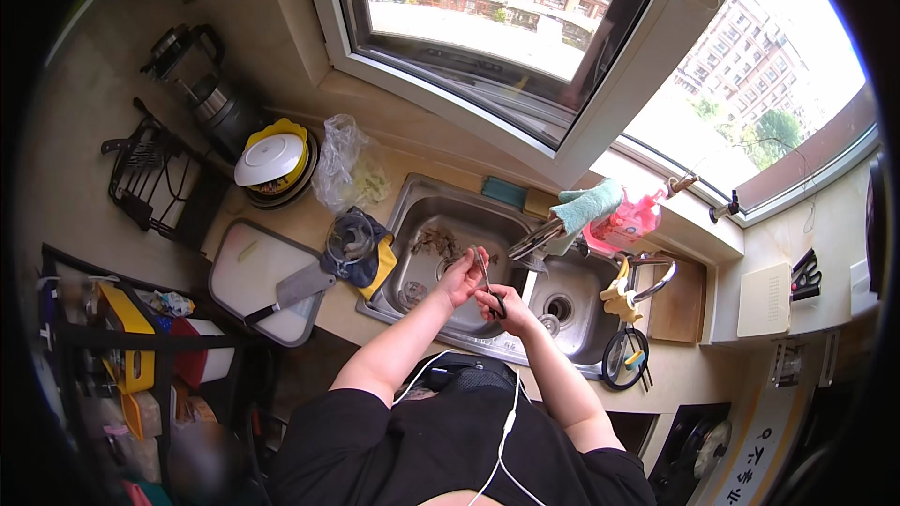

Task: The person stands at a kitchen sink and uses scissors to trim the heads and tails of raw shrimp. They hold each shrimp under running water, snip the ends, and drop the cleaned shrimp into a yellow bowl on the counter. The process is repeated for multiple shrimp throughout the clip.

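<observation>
Over the left basin of the steel double sink [457, 339], my right hand [508, 306] grips black-handled scissors [499, 306], their blades pointing up toward the fingers of my left hand [464, 277]. My left hand is cupped with fingertips together near the blades; a small item seems pinched there, too small to name. Brown scraps [436, 242] lie in the left basin, behind my left hand. A glass bowl [349, 237] stands on a dark and yellow cloth [380, 268] at the sink's left edge.
A cleaver [299, 288] lies on a cutting board [239, 274] at left. Stacked plates [271, 158] and a plastic bag [341, 161] stand behind. Near the faucet [657, 288] are a pink bottle [629, 221] and a teal cloth [587, 207]. An open window sash [562, 154] overhangs the sink.
</observation>
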Demonstrator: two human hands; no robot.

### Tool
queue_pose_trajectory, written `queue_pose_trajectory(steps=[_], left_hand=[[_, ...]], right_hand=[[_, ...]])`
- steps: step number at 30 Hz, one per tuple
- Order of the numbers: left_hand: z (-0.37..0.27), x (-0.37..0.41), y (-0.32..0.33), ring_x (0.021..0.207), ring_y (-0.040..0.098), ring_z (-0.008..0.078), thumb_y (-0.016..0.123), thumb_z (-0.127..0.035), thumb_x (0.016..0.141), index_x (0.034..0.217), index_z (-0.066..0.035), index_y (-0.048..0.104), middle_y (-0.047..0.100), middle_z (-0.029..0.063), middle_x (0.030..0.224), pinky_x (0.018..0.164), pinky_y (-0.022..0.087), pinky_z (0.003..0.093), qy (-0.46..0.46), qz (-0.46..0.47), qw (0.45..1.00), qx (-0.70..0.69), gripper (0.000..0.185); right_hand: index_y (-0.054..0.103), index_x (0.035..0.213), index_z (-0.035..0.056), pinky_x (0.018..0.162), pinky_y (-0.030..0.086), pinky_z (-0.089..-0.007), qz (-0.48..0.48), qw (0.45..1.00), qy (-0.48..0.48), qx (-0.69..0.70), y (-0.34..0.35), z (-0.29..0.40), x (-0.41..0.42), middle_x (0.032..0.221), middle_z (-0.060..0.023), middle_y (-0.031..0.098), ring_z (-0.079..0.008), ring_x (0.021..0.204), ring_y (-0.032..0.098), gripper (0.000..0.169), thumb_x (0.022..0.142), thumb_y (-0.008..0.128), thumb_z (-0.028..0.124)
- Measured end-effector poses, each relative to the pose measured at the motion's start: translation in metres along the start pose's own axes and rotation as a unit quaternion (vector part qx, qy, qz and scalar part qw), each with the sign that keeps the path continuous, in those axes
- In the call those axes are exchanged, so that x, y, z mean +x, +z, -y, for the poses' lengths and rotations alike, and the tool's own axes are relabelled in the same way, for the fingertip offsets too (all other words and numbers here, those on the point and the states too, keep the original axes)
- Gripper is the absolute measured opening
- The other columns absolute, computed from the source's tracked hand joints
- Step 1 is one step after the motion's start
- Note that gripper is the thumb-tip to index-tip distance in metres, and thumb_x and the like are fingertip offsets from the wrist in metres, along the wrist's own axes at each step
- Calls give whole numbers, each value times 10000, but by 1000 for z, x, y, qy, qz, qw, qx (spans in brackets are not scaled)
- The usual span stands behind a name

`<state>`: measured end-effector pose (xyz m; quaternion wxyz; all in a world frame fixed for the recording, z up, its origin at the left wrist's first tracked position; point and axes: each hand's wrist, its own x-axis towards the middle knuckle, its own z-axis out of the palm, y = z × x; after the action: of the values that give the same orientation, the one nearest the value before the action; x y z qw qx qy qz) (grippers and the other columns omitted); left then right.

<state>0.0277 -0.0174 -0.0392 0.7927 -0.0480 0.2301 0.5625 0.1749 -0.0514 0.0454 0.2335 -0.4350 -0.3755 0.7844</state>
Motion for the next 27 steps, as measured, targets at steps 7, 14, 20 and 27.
queue_pose_trajectory(steps=[7, 14, 20, 27], left_hand=[[0, 2, 0, 999, 575, 163, 599, -252, 853, 1085, -56, 559, 614, 44, 1029, 898, 466, 288, -13, 26, 999, 26, 306], [-4, -2, 1, 984, 576, 176, 596, -239, 861, 1059, -81, 566, 608, 68, 1026, 853, 468, 288, -20, 64, 992, 109, 256], [-9, 5, -3, 964, 573, 155, 578, -243, 874, 997, -79, 582, 613, 40, 1000, 904, 443, 317, -22, 41, 994, 97, 205], [-9, 9, -5, 954, 567, 128, 543, -252, 896, 981, -99, 584, 613, 6, 971, 933, 418, 326, -6, 64, 989, 132, 180]], right_hand=[[607, 864, 42, 494, 381, -202, -4, 1000, 4, 17, -3, 1, 5, 683, 20, 546, -62, 554, 502, 238, 845, 644, 276], [620, 935, 31, 491, 353, -191, -2, 998, -1, 68, -5, 6, 3, 688, 23, 526, -55, 549, 466, 273, 859, 624, 294], [603, 836, 59, 469, 327, -196, -1, 999, 4, 51, -2, 11, 2, 653, 30, 519, -55, 528, 465, 268, 838, 649, 324], [604, 1004, -1, 485, 337, -186, 9, 999, 6, 43, -2, 9, 0, 704, 29, 518, -49, 551, 452, 318, 873, 605, 289]])
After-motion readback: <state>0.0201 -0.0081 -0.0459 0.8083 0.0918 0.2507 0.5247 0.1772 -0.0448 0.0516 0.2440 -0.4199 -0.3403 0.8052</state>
